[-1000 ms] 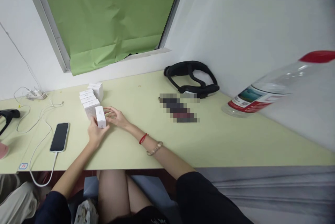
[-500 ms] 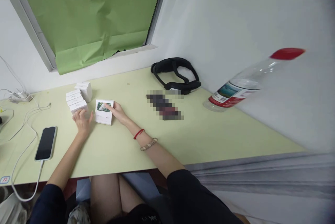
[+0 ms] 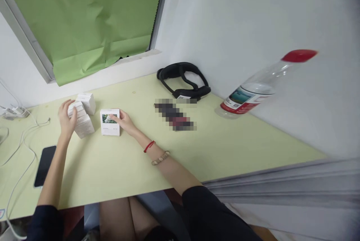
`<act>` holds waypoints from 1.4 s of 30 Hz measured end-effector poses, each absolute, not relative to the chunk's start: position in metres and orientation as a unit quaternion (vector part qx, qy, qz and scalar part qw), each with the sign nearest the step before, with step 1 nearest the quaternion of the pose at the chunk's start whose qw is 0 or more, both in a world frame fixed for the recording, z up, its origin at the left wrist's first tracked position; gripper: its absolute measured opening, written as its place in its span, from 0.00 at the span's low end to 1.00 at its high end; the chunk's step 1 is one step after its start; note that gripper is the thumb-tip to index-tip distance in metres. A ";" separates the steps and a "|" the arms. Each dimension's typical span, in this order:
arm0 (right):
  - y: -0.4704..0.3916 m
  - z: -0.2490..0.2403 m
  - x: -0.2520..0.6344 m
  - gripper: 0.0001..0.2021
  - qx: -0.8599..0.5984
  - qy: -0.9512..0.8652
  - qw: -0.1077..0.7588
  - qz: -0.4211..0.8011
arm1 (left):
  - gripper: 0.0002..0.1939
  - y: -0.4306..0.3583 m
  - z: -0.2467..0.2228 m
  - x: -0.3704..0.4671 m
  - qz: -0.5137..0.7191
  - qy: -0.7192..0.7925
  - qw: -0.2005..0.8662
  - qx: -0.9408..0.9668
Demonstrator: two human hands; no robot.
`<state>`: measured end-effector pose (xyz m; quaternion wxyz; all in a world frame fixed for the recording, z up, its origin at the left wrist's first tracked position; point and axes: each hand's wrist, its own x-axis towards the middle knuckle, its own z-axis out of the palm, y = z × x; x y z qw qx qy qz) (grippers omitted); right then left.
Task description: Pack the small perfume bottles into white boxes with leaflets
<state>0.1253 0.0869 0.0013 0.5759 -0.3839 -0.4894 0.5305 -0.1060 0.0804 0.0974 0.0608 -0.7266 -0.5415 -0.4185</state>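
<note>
A short row of white boxes (image 3: 85, 126) stands on the left part of the table. My left hand (image 3: 67, 120) is at the rear of this row, its thumb on one side and its fingers curled round the other. Just behind it on the right is another white box (image 3: 87, 103), slightly turned. My right hand (image 3: 126, 122) grips a white box with a flower picture (image 3: 110, 130) by its right side, thumb across the printed face. That box is upright and apart from the row.
A phone (image 3: 45, 166) lies near my left forearm, with white cables (image 3: 24, 132) and a power strip (image 3: 15, 112) beyond. A black headset (image 3: 184, 81), a blurred-out object (image 3: 174, 115) and a red-capped bottle (image 3: 247, 94) are to the right on the yellowish table (image 3: 197, 151).
My left hand has moved from the near end of the row to its far left side. The boxes there now sit slightly askew. My right hand still holds the flower-picture box.
</note>
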 end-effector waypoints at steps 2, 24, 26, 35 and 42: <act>0.091 0.000 0.126 0.23 -0.382 -0.488 0.573 0.536 | 0.19 0.112 0.112 -0.097 -0.298 -0.522 0.015 -0.799; 0.105 -0.001 0.142 0.15 -0.452 -0.316 0.547 0.629 | 0.25 0.202 0.118 -0.061 -0.067 -0.824 0.015 -0.562; 0.107 -0.002 0.142 0.16 -0.449 -0.310 0.547 0.635 | 0.27 0.201 0.126 -0.070 -0.052 -0.847 0.003 -0.529; 0.104 -0.002 0.135 0.14 -0.400 -0.306 0.559 0.659 | 0.32 0.149 0.165 -0.066 -0.113 -0.759 0.073 -0.637; 0.089 0.005 0.130 0.14 -0.389 -0.282 0.586 0.652 | 0.36 0.031 0.100 -0.024 -0.240 -0.401 -0.058 -0.882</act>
